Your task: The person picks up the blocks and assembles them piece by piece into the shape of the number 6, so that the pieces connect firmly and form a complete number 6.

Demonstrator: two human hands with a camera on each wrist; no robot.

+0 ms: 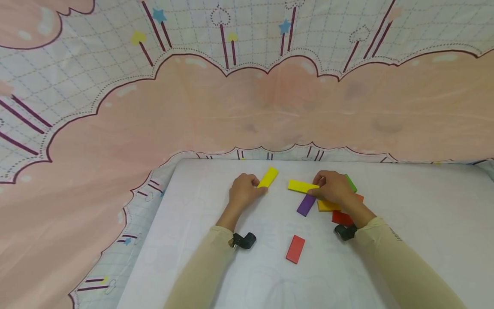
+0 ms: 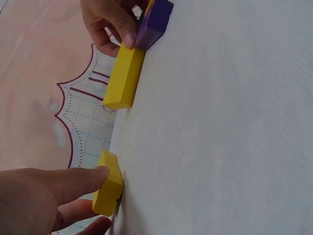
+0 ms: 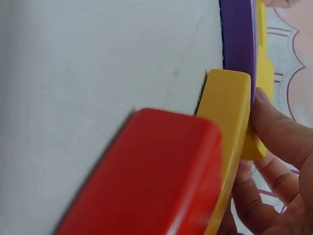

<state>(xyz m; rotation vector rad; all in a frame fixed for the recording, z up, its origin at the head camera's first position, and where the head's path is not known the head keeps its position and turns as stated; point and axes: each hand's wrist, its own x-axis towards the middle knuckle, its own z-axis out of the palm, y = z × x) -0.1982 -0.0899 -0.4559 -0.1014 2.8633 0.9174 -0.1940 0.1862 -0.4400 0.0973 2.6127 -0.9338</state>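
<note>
My left hand pinches the lower end of a yellow block between thumb and fingers; that block lies at a slant near the table's far side. To its right, my right hand grips the right end of a second yellow block, which lies almost crosswise. A purple block sits right below this second one, close to the right thumb. Under the right hand and wrist are an amber block and a red block, partly covered in the head view.
A green block and an orange block show beyond the right hand, partly hidden. One lighter red block lies alone between the forearms. The white table ends at a patterned peach cloth behind and left.
</note>
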